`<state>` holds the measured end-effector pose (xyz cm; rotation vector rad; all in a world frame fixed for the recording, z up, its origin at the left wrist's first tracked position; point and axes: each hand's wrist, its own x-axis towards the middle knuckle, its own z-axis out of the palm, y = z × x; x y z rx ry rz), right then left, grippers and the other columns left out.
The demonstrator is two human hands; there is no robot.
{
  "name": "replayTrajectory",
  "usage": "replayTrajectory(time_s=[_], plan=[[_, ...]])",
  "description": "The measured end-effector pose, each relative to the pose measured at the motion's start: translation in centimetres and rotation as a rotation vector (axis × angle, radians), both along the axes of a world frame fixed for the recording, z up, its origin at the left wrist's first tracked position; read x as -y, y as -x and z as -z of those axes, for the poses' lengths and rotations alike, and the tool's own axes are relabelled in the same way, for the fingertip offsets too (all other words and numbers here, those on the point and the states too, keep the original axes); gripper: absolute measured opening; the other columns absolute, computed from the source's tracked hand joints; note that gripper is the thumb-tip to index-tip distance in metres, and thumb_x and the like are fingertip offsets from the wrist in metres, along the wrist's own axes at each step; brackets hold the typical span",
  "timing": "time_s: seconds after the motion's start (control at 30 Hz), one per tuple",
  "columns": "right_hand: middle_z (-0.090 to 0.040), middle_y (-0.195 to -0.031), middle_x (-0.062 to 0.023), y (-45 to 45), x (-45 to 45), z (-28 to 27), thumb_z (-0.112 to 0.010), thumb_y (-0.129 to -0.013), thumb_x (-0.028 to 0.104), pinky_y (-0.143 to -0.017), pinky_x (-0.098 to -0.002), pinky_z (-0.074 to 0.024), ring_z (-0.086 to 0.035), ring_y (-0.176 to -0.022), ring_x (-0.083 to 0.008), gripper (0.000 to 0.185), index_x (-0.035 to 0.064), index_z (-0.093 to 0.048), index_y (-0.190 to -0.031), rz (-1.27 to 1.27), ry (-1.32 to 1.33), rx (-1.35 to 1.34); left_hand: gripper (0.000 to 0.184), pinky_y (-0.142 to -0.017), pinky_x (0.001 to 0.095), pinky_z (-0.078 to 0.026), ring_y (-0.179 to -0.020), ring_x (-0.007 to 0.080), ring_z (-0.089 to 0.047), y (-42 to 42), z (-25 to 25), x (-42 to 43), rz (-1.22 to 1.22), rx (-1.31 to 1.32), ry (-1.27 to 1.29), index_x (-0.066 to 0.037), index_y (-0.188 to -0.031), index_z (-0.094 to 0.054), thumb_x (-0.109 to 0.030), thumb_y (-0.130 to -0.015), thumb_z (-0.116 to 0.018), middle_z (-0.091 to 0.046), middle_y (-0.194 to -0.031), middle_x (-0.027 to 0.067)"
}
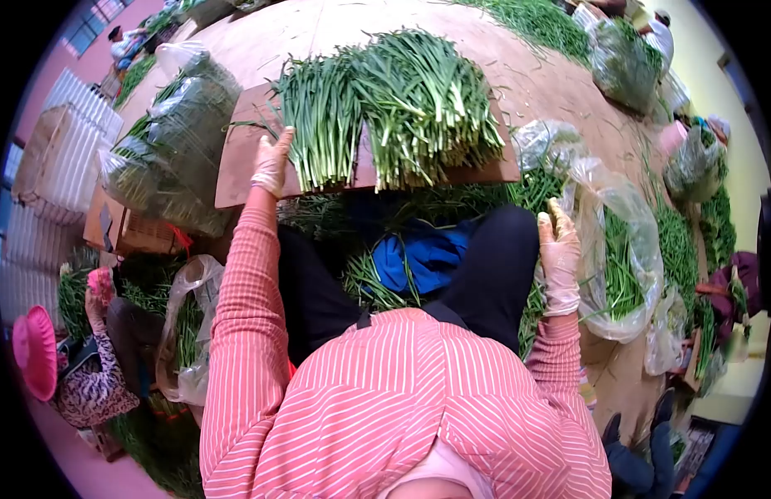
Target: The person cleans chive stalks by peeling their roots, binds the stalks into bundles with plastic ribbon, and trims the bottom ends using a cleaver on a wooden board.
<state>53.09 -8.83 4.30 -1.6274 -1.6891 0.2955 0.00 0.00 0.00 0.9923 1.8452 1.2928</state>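
Long green stalks with pale cut ends lie in two piles on a brown board. The narrower pile [323,121] is on the left, and the larger pile [427,108] is on the right. My left hand [273,158], in a thin glove, is at the left pile's edge, over the board [240,154], its fingers bent near a few loose stalks; whether it grips any is unclear. My right hand [558,241], also gloved, is raised beside my right knee, fingers apart and holding nothing, left of an open plastic bag [651,249] with stalks inside.
A stuffed plastic bag [182,133] stands left of the board. A blue cloth [423,254] and loose stalks lie between my knees. A person in a pink hat [34,353] sits at the lower left. More bags and people are at the upper right.
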Motion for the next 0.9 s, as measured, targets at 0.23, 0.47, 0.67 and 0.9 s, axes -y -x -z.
replayTrajectory(time_s=[0.23, 0.47, 0.67, 0.9], plan=[[-0.060, -0.118, -0.0162, 10.9, -1.6, -3.9, -0.061, -0.089, 0.022, -0.093, -0.0359, -0.0451, -0.059, -0.107, -0.0298, 0.038, 0.0002, -0.056, -0.121, -0.319, -0.166, 0.088, 0.129, -0.108, 0.0587, -0.020, -0.137, 0.0512, -0.011, -7.4, -2.4, -2.9, -0.081, -0.692, 0.600, -0.019, -0.150, 0.002, -0.079, -0.057, -0.065, -0.005, -0.154, 0.0211], [-0.064, -0.109, -0.0088, 16.1, -7.6, -5.8, -0.065, -0.085, 0.017, -0.083, -0.0342, -0.0492, -0.062, -0.094, -0.0252, 0.034, 0.0077, -0.059, -0.117, -0.436, -0.353, 0.209, 0.121, -0.101, 0.0577, -0.031, -0.136, 0.0488, -0.018, -8.7, -2.3, -4.8, -0.031, -0.812, 0.781, -0.022, -0.150, 0.003, -0.067, -0.064, -0.069, -0.001, -0.155, 0.0155], [-0.061, -0.075, -0.0087, 21.6, -15.1, -6.3, -0.068, -0.079, 0.034, -0.061, -0.0364, -0.0488, -0.061, -0.069, -0.0254, 0.030, 0.0064, -0.064, -0.090, -0.362, -0.232, 0.811, 0.120, -0.088, 0.0472, -0.046, -0.118, 0.0414, -0.045, -6.9, -0.8, -4.8, -0.117, -0.735, 0.721, -0.021, -0.150, 0.005, -0.060, -0.067, -0.072, -0.006, -0.155, 0.0163], [-0.061, -0.069, -0.0099, 20.0, -17.2, -6.1, -0.065, -0.081, 0.036, -0.055, -0.0377, -0.0490, -0.064, -0.064, -0.0246, 0.028, 0.0096, -0.065, -0.072, -0.368, -0.034, 0.720, 0.121, -0.085, 0.0448, -0.049, -0.110, 0.0370, -0.054, -5.1, -0.1, -4.7, -0.168, -0.707, 0.696, -0.019, -0.149, 0.009, -0.054, -0.068, -0.074, -0.008, -0.154, 0.0176]])
